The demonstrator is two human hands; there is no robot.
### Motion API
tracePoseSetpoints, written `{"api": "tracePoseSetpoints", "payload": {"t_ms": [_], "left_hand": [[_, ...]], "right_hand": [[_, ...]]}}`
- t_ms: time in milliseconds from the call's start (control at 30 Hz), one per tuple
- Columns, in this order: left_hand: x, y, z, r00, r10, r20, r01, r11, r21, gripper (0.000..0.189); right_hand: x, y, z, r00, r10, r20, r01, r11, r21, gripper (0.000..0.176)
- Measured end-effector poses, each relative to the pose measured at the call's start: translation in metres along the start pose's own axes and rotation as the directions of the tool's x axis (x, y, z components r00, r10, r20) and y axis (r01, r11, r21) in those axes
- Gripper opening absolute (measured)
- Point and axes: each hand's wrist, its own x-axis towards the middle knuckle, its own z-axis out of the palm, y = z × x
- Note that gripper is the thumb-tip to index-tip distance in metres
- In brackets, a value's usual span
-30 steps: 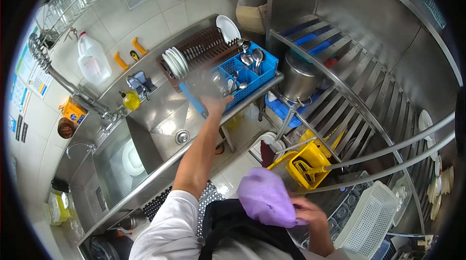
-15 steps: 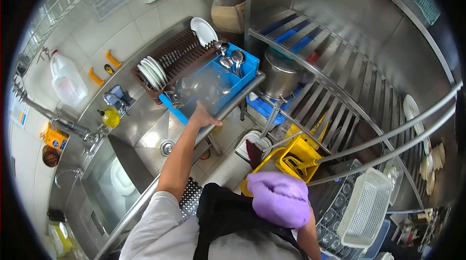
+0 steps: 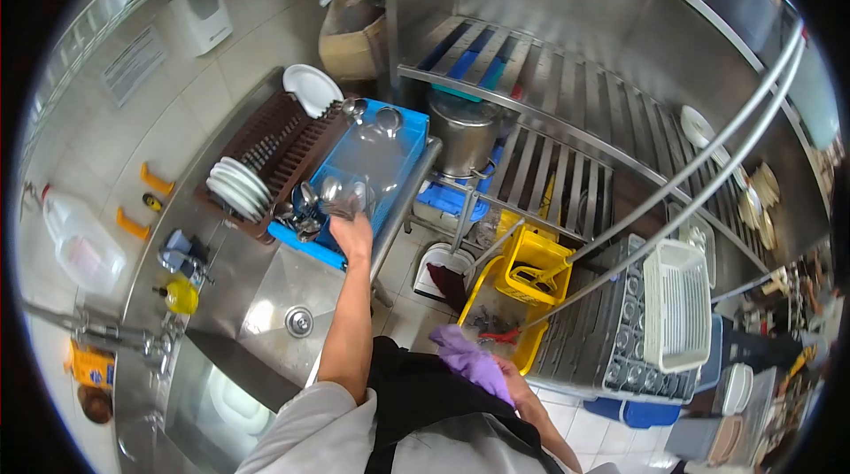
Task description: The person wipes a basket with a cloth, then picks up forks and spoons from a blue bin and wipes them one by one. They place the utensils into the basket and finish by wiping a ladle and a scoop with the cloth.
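Observation:
My left hand [image 3: 351, 233] is over the near-left part of a blue plastic crate [image 3: 376, 231], its fingers closed round metal cutlery [image 3: 338, 200] that is partly blurred. Beside it in the crate lie more spoons [image 3: 309, 192]. At the crate's far end rest a few large metal ladles [image 3: 388, 120]. Low in front of my black apron, my right hand [image 3: 521, 387] grips a purple cloth [image 3: 474, 362], which hangs out bunched from it; some of its fingers are hidden by the cloth.
Left of the crate, a brown dish rack [image 3: 282, 142] holds white plates [image 3: 239, 189]. A steel sink [image 3: 266, 297] lies nearer me. To the right are a slatted steel shelf [image 3: 567, 84], a yellow mop bucket [image 3: 540, 253] and a glass rack [image 3: 624, 332] with a white basket [image 3: 677, 297].
My view has swung right. My left hand, spread at the crate's near edge before, has moved over it and closed on cutlery. The purple cloth has gone from a thick bundle to a looser, hanging shape.

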Motion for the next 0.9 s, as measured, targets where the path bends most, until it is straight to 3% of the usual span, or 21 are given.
{"api": "tracePoseSetpoints", "payload": {"t_ms": [33, 100, 167, 233, 267, 300, 333, 367, 400, 433, 500, 567, 600, 633, 667, 700, 733, 767, 800, 833, 900], "left_hand": [[0.005, 0.033, -0.001, 0.992, -0.128, -0.020, 0.120, 0.967, -0.223, 0.020], [0.017, 0.100, -0.024, 0.985, -0.132, 0.107, 0.148, 0.977, -0.156, 0.016], [0.023, 0.142, -0.041, 0.914, -0.015, 0.406, 0.150, 0.941, -0.304, 0.014], [0.012, 0.178, -0.046, 0.819, 0.070, 0.570, 0.190, 0.903, -0.385, 0.016], [-0.001, 0.195, -0.047, 0.679, 0.075, 0.731, 0.369, 0.825, -0.427, 0.017], [-0.017, 0.204, -0.044, 0.500, 0.108, 0.859, 0.550, 0.727, -0.412, 0.018], [-0.037, 0.208, -0.037, 0.333, 0.099, 0.938, 0.718, 0.619, -0.320, 0.015], [-0.061, 0.213, -0.031, 0.146, 0.110, 0.983, 0.848, 0.498, -0.182, 0.012], [-0.087, 0.215, -0.023, -0.038, 0.163, 0.986, 0.888, 0.457, -0.041, 0.016], [-0.122, 0.216, -0.016, -0.133, 0.244, 0.961, 0.930, 0.367, 0.035, 0.020], [-0.173, 0.234, -0.020, -0.251, 0.223, 0.942, 0.793, 0.606, 0.068, 0.023], [-0.203, 0.244, -0.028, -0.304, 0.236, 0.923, 0.666, 0.745, 0.029, 0.038], [-0.205, 0.248, -0.026, -0.433, 0.302, 0.849, 0.565, 0.825, -0.006, 0.038], [-0.207, 0.251, -0.022, -0.547, 0.346, 0.762, 0.461, 0.885, -0.070, 0.039], [-0.219, 0.244, -0.024, -0.634, 0.295, 0.715, 0.481, 0.874, 0.066, 0.036], [-0.232, 0.247, -0.022, -0.655, 0.294, 0.696, 0.466, 0.882, 0.066, 0.036], [-0.243, 0.249, -0.021, -0.703, 0.428, 0.569, 0.523, 0.853, 0.005, 0.037], [-0.256, 0.251, -0.022, -0.724, 0.543, 0.426, 0.583, 0.811, -0.042, 0.038], [-0.270, 0.260, -0.025, -0.767, 0.461, 0.447, 0.584, 0.790, 0.187, 0.036], [-0.283, 0.263, -0.020, -0.776, 0.453, 0.438, 0.573, 0.797, 0.191, 0.036], [-0.317, 0.265, -0.010, -0.793, 0.401, 0.459, 0.582, 0.722, 0.374, 0.029]], "right_hand": [[-0.007, -0.024, 0.023, 0.999, -0.031, -0.039, 0.039, 0.972, 0.232, 0.041], [-0.007, -0.059, 0.042, 0.991, -0.065, -0.120, 0.113, 0.880, 0.462, 0.040], [-0.019, -0.094, 0.051, 0.973, -0.142, -0.182, 0.209, 0.878, 0.431, 0.042], [-0.036, -0.121, 0.055, 0.924, -0.272, -0.270, 0.304, 0.949, 0.084, 0.044], [-0.044, -0.127, 0.056, 0.881, -0.345, -0.324, 0.284, 0.933, -0.223, 0.046], [-0.051, -0.129, 0.058, 0.835, -0.409, -0.369, 0.176, 0.832, -0.526, 0.047], [-0.057, -0.127, 0.062, 0.798, -0.452, -0.399, 0.054, 0.712, -0.700, 0.048], [-0.064, -0.122, 0.063, 0.786, -0.461, -0.413, 0.029, 0.694, -0.719, 0.050], [-0.071, -0.108, 0.065, 0.816, -0.439, -0.376, 0.170, 0.804, -0.570, 0.047], [-0.070, -0.102, 0.073, 0.834, -0.447, -0.325, 0.309, 0.864, -0.397, 0.044], [-0.064, -0.106, 0.097, 0.845, -0.362, -0.393, 0.139, 0.859, -0.493, 0.040], [-0.075, -0.080, 0.094, 0.779, -0.483, -0.401, 0.306, 0.850, -0.430, 0.036], [-0.087, -0.071, 0.094, 0.736, -0.574, -0.359, 0.368, 0.784, -0.501, 0.032], [-0.105, -0.070, 0.097, 0.755, -0.540, -0.373, 0.367, 0.819, -0.442, 0.032], [-0.122, -0.066, 0.101, 0.736, -0.534, -0.415, 0.375, 0.833, -0.407, 0.031], [-0.134, -0.063, 0.108, 0.720, -0.524, -0.455, 0.390, 0.848, -0.359, 0.031], [-0.135, -0.055, 0.110, 0.706, -0.529, -0.470, 0.398, 0.846, -0.354, 0.031], [-0.135, -0.045, 0.111, 0.640, -0.489, -0.593, 0.492, 0.853, -0.172, 0.029], [-0.138, -0.037, 0.110, 0.582, -0.414, -0.700, 0.587, 0.809, 0.009, 0.028], [-0.145, -0.030, 0.103, 0.576, -0.414, -0.705, 0.596, 0.803, 0.016, 0.028], [-0.165, -0.017, 0.087, 0.676, -0.399, -0.620, 0.565, 0.820, 0.088, 0.024]]}}
